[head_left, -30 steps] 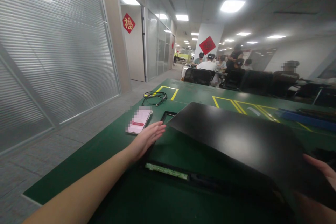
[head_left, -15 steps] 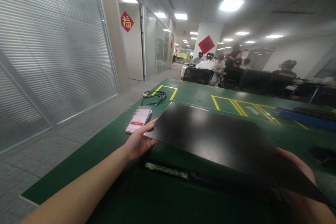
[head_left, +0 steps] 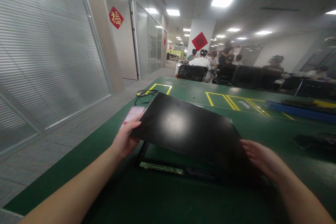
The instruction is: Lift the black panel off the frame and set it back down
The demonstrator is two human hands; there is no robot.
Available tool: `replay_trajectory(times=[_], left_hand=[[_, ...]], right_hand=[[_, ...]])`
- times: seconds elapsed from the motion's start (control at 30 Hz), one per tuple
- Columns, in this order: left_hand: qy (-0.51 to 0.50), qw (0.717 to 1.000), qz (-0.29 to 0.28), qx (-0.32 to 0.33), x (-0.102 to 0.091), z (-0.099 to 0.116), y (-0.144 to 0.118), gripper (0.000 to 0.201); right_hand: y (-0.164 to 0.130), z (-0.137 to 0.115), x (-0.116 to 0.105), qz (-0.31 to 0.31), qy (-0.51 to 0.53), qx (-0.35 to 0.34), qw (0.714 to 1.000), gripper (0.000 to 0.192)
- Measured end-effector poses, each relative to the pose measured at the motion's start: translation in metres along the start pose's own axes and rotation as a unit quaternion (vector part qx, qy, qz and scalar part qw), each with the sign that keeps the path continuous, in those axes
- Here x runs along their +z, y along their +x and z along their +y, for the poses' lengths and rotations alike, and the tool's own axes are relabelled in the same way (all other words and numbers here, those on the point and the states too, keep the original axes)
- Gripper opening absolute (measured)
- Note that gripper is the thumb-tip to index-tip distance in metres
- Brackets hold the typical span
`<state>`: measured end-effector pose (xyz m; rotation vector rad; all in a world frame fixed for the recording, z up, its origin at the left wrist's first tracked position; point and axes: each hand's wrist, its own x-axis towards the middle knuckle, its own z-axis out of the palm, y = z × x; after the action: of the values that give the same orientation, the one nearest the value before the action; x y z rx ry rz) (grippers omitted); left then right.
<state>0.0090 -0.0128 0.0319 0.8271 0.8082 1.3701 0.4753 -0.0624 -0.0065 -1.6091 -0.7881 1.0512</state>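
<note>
A thin black display panel (head_left: pixel 178 126), its glossy face reflecting a ceiling light, is raised over the table and tilted. My left hand (head_left: pixel 127 136) grips the panel's left edge, thumb on top and the other fingers underneath. At the right edge, my right hand (head_left: pixel 259 155) holds the panel from the side, with its fingertips partly hidden. Under the panel lies a dark frame (head_left: pixel 141 150), mostly covered. A narrow green circuit board (head_left: pixel 161 168) shows along the frame's near side. Just beyond my left hand rests a phone (head_left: pixel 132 115) with a lit screen.
The green table (head_left: pixel 65 171) carries yellow tape outlines (head_left: pixel 210 98). A coiled black cable (head_left: pixel 145 93) lies behind the phone. On the right are a blue tray (head_left: pixel 299 110) and some dark items (head_left: pixel 315 143). Several people sit in the background beyond black chairs (head_left: pixel 190 72).
The panel has tilted and shifted left, its right side drawn inward. My right hand has moved left with it and shows more clearly. The camera view has turned slightly right.
</note>
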Motion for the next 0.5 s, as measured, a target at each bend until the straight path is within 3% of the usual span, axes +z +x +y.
replay_trajectory(times=[0.13, 0.5], left_hand=[[0.015, 1.000, 0.010, 0.004, 0.000, -0.002, 0.001, 0.059], [0.035, 0.999, 0.001, -0.023, 0.003, -0.012, 0.000, 0.060]], right_hand=[[-0.002, -0.007, 0.004, 0.068, 0.047, 0.060, 0.995, 0.046], [0.003, -0.001, -0.002, 0.138, -0.059, -0.019, 0.989, 0.055]])
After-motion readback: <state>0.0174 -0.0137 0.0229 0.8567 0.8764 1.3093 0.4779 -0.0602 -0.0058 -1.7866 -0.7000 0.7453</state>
